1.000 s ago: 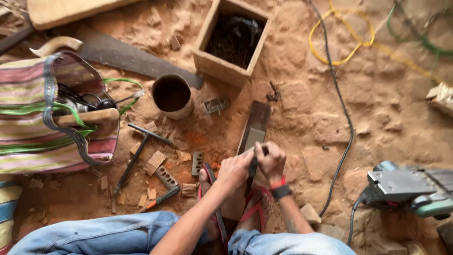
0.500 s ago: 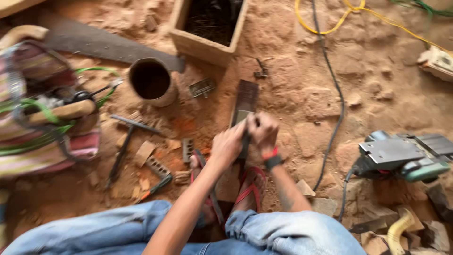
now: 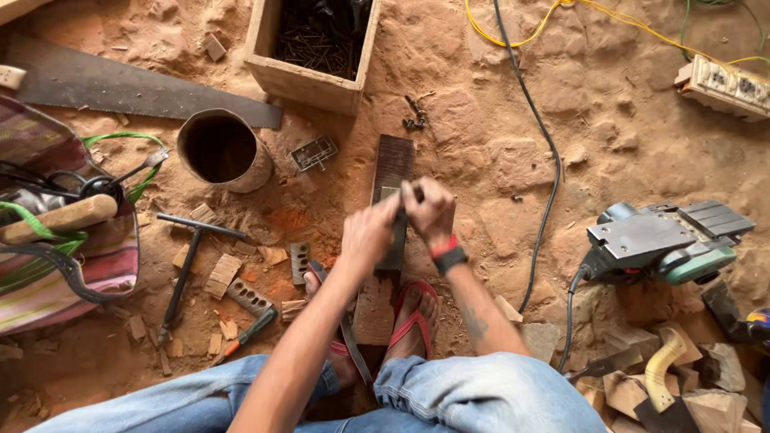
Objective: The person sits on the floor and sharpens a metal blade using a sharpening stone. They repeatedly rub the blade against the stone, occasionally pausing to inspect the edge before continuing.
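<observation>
We sit on the dirt floor; landmark is the dark sharpening block lying flat ahead of our red sandal. Well to its right: electric planer; beyond it: wooden nail box; to its left: round tin. Right hand and left hand, both grips closed, pinch a small flat blade onto the block. Risk, in our judgement: fingertips near the edge could get nicked if the blade skids.

Planer rt of stone
</observation>
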